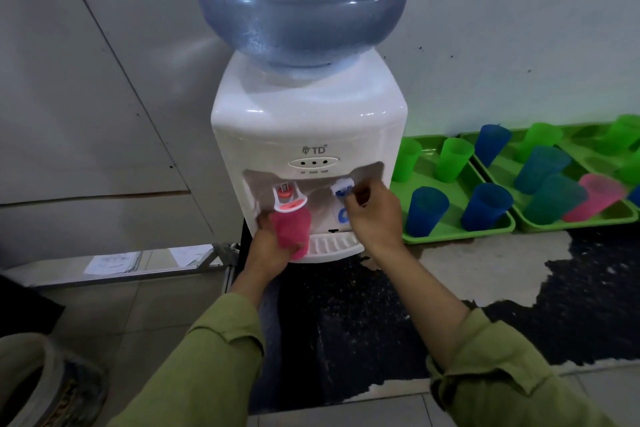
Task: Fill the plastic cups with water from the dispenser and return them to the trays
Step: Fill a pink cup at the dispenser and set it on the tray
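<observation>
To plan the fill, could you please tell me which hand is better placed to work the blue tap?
Right: the right hand pinches the blue tap, while the left hand grips the pink cup below the red tap.

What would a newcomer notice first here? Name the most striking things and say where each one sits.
The big blue water bottle sits on the white dispenser, filling the top centre. Below it, the left hand grips a pink cup under the red tap, while the right hand pinches the blue tap. To the right, green trays hold coloured cups in green, blue and pink.
</observation>
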Tool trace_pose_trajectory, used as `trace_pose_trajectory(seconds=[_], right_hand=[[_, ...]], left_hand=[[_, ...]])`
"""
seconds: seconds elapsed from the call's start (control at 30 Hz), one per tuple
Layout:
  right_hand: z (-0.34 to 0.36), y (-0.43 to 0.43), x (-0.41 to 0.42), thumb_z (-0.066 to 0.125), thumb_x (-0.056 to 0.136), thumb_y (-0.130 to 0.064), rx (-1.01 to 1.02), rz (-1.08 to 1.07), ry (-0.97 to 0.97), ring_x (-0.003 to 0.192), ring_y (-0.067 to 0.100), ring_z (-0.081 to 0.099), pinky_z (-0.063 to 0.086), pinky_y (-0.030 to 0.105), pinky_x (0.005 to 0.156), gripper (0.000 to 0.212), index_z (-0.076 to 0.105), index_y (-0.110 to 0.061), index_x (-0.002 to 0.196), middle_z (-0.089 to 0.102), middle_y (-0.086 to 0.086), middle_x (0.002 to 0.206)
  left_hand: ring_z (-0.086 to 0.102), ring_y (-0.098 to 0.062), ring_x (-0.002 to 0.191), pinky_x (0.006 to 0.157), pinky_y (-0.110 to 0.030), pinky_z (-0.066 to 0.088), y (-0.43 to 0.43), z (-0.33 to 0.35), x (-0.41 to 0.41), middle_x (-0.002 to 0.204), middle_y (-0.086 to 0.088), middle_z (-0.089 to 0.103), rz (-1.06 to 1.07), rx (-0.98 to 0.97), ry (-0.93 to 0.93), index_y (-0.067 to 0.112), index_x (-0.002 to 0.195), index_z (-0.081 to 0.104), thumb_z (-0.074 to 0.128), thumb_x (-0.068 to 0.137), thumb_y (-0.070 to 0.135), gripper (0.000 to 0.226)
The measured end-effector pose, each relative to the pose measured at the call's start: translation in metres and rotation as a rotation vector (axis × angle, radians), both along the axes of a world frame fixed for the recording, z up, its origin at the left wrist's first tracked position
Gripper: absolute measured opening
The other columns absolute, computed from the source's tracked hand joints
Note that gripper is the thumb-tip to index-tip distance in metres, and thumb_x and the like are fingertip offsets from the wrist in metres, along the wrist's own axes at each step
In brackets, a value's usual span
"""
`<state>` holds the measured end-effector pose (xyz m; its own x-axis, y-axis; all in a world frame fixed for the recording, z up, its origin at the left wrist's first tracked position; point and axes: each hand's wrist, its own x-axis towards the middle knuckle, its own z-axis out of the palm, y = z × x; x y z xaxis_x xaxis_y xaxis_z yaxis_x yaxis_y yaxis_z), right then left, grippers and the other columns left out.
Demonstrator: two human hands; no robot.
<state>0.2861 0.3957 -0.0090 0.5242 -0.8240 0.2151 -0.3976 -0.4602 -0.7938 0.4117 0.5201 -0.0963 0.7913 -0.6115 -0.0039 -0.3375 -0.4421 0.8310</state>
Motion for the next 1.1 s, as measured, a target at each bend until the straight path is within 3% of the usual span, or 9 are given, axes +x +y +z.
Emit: trace_pose_trajectory(seconds=[0.13,0.2,0.33,0.4,0.5,0.6,0.67,0.77,1.1], right_hand=[[0.009,0.015,0.013,0.051,0.091,-0.027,0.163,0.218,-0.037,0.061,0.014,0.06,0.054,0.036,0.067,0.026,0.064,-0.008,0.08,0.068,0.004,0.072],[0.014,0.019,0.02,0.044,0.094,-0.037,0.221,0.285,0.014,0.055,0.008,0.059,0.055,0.037,0.068,0.041,0.066,-0.007,0.078,0.069,0.005,0.067],[0.02,0.022,0.032,0.044,0.092,-0.049,0.127,0.346,0.21,0.052,0.0,0.057,0.047,0.026,0.065,0.053,0.068,-0.006,0.073,0.07,0.004,0.066],[0.021,0.021,0.035,0.049,0.09,-0.041,0.114,0.349,0.241,0.061,0.009,0.06,0.045,0.027,0.064,0.043,0.068,-0.007,0.07,0.07,0.003,0.067],[0.019,0.02,0.035,0.054,0.087,-0.027,0.205,0.355,0.207,0.059,0.012,0.055,0.041,0.027,0.06,0.031,0.068,-0.003,0.074,0.067,0.009,0.069],[0.01,0.02,0.032,0.057,0.087,-0.026,0.197,0.347,0.245,0.058,0.012,0.049,0.038,0.025,0.056,0.031,0.057,-0.009,0.061,0.057,0.004,0.061],[0.0,0.023,0.031,0.057,0.088,-0.029,0.178,0.336,0.279,0.062,0.013,0.049,0.036,0.026,0.055,0.03,0.055,-0.011,0.064,0.054,0.001,0.063],[-0.017,0.024,0.032,0.055,0.09,-0.031,0.193,0.329,0.275,0.08,0.024,0.058,0.041,0.029,0.067,0.029,0.065,-0.003,0.087,0.062,0.007,0.08],[-0.046,0.02,0.058,0.055,0.091,-0.039,0.116,0.263,0.38,0.091,0.025,0.062,0.035,0.025,0.067,0.028,0.066,-0.014,0.093,0.069,0.008,0.096]], left_hand=[[0.052,-0.014,0.09,0.07,-0.015,0.044,0.002,-0.008,0.007,0.095,0.005,0.057,-0.006,0.045,-0.048,0.016,0.116,0.046,0.072,0.076,0.007,0.049],[0.05,-0.004,0.081,0.069,-0.01,0.044,0.002,-0.011,0.009,0.087,0.013,0.054,0.027,0.061,0.017,0.033,0.099,0.047,0.073,0.078,0.016,0.037],[0.056,-0.026,0.107,0.092,-0.032,0.044,0.004,-0.003,0.002,0.118,-0.012,0.057,0.086,0.022,0.103,0.001,0.126,0.044,0.08,0.069,0.011,0.068],[0.056,-0.028,0.108,0.096,-0.038,0.045,0.003,0.0,0.0,0.118,-0.015,0.058,0.083,-0.052,0.147,0.005,0.123,0.043,0.082,0.061,0.005,0.073],[0.054,-0.023,0.103,0.084,-0.021,0.043,0.001,-0.003,0.001,0.11,-0.005,0.055,0.073,-0.07,0.153,0.005,0.124,0.038,0.081,0.06,-0.002,0.078],[0.051,-0.021,0.101,0.066,0.001,0.036,0.0,-0.007,0.001,0.114,-0.016,0.053,0.058,-0.064,0.074,-0.009,0.126,0.032,0.073,0.065,-0.015,0.074],[0.053,-0.023,0.104,0.077,-0.005,0.042,0.0,-0.006,0.002,0.121,-0.019,0.054,0.068,-0.065,0.067,-0.007,0.129,0.033,0.077,0.067,-0.006,0.076],[0.06,-0.026,0.104,0.086,-0.032,0.048,0.003,-0.007,0.006,0.115,-0.009,0.062,0.056,-0.023,0.045,0.005,0.124,0.039,0.084,0.063,0.02,0.078],[0.056,-0.019,0.089,0.077,-0.029,0.044,0.0,-0.008,0.008,0.11,-0.008,0.061,0.057,0.013,-0.007,0.006,0.116,0.036,0.081,0.067,0.016,0.067]])
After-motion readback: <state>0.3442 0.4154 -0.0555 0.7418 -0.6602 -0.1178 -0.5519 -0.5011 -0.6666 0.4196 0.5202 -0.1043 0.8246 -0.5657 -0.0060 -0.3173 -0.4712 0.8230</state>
